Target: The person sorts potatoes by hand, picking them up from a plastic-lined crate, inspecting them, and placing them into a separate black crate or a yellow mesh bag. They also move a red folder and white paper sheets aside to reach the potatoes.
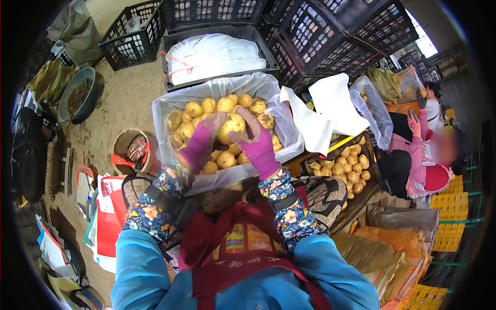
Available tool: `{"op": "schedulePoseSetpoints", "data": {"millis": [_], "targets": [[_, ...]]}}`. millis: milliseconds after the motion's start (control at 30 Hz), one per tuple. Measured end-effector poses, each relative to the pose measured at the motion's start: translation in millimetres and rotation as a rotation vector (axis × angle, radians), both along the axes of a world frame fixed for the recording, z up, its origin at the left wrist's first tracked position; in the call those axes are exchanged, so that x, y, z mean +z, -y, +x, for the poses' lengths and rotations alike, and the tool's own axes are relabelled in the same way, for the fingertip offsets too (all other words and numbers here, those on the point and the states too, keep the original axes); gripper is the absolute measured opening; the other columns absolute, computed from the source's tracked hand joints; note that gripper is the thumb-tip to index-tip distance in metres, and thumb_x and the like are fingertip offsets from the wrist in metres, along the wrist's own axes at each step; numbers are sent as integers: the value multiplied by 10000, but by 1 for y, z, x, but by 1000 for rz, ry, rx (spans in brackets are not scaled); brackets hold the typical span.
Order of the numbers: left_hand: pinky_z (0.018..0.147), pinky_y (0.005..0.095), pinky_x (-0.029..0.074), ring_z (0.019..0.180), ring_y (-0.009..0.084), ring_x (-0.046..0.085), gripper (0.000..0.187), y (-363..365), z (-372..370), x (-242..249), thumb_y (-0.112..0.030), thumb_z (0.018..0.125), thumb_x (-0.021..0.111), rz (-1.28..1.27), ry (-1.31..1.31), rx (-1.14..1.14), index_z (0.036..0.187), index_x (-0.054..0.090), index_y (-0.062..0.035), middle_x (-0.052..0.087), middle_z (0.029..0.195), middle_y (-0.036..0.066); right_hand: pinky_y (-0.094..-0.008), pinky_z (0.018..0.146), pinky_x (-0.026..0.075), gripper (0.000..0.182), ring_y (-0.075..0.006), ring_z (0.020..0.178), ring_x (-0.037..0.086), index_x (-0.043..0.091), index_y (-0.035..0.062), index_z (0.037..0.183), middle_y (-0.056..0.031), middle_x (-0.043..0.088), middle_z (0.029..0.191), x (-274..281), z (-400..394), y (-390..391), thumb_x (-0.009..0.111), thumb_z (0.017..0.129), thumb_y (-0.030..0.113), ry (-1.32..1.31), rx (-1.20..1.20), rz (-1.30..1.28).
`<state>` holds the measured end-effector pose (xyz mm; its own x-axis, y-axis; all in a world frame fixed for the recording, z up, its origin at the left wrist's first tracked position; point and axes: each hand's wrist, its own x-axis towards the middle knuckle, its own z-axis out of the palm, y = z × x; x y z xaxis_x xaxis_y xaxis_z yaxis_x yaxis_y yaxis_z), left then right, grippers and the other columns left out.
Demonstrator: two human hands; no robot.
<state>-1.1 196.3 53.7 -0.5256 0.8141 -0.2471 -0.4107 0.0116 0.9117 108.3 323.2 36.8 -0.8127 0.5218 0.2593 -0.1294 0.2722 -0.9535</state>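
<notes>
A large yellow potato is between my two gloved hands, over a crate lined with thin white plastic. My left hand, in a purple and grey glove, has its fingers against the potato's left side. On the other side my right hand, gloved the same way, curves its fingers and thumb around the potato. Under and around my hands lie several more potatoes, some with brown soil patches. My hands hide part of the pile.
Loose potatoes fill a dark container at the right, beside white sheets. Black crates are stacked behind. A bucket stands left of the lined crate. At the far right, a person in a pink top sits.
</notes>
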Motion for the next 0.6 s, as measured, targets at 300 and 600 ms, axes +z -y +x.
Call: {"op": "schedulePoseSetpoints", "data": {"millis": [300, 600], "targets": [[885, 370, 532, 1132, 232, 588, 422, -4, -21, -58, -184, 963, 549, -22, -927, -170, 1338, 459, -13, 552, 1271, 156, -401, 1086, 357, 844, -331, 1286, 446, 374, 0, 1422, -202, 463, 1370, -7, 0, 24, 810, 718, 163, -71, -108, 211], [977, 351, 446, 1260, 257, 505, 464, 9, -60, -101, -129, 962, 530, 10, 222, -9, 1412, 422, -95, 451, 1446, 108, -279, 696, 540, 666, -162, 857, 622, 461, 50, 1295, -85, 601, 984, 87, 185, -111, 816, 739, 147, -27, -385, 61]]}}
